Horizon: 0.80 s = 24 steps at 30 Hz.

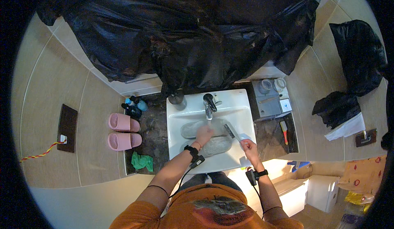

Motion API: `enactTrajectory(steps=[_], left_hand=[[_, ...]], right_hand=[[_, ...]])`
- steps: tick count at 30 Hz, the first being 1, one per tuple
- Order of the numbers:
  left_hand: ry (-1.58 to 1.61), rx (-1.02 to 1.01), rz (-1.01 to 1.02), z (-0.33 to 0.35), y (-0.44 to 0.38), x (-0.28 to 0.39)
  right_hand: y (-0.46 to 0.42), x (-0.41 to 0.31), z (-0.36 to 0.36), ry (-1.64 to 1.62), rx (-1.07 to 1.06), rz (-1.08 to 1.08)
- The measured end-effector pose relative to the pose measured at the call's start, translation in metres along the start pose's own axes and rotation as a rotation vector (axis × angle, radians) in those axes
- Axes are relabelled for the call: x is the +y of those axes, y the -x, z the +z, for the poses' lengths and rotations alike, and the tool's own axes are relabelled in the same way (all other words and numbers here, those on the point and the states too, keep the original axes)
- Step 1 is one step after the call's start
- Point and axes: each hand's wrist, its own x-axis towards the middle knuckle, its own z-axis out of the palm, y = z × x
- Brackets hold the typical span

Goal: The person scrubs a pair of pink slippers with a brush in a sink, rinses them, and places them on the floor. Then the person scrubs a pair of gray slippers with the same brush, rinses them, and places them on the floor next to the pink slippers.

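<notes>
A pair of grey, translucent slippers lies in the white washbasin. One slipper is at the back; the other slipper, with a dotted sole, is nearer to me. My left hand is under the chrome faucet, between and over the slippers. Its fingers are blurred, and whether they grip a slipper cannot be told. Above the basin's right side, my right hand holds a scrubbing brush by its pale handle. The dark bristles point left towards the slippers.
Pink slides and a green cloth lie on the left counter, with bottles behind. A soap dispenser stands on the basin's back corner. On the right are a grey box, glass jars and a red-handled brush.
</notes>
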Motion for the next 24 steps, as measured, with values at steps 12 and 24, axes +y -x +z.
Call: enactTrajectory(steps=[12,24], left_hand=[[-0.014,0.050,-0.062,-0.040,0.026,-0.004],[0.673,-0.241,-0.162,-0.003,0.016,0.025]], right_hand=[[0.009,0.020,0.008,-0.128,-0.005,0.119],[0.013,0.009,-0.005,-0.112,0.063,0.096]])
